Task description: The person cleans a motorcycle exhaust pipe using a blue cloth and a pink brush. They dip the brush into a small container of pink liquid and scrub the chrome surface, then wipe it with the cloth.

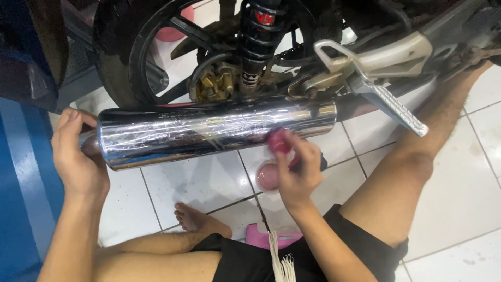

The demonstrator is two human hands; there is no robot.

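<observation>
Polishing the chrome exhaust, wiping step in hand.
Head view: left hand (78,156) wraps the tail end of the muffler (214,130) at 9 o'clock; right hand (297,169) pinches a pink pad (280,141) against its underside, above a pink tub (267,176) on the floor (459,183). Steady strokes seem needed.

- The floor (209,183) is laid with white tiles with dark joints between them.
- A blue strip (21,198) runs along its left edge.
- A small round pink tub (267,176) stands on the tiles.
- A pink stool (261,236) rests on the tiles, partly hidden.
- A bare foot (195,219) lies on the floor.
- The black tyre (112,78) stands on the tiles.
</observation>
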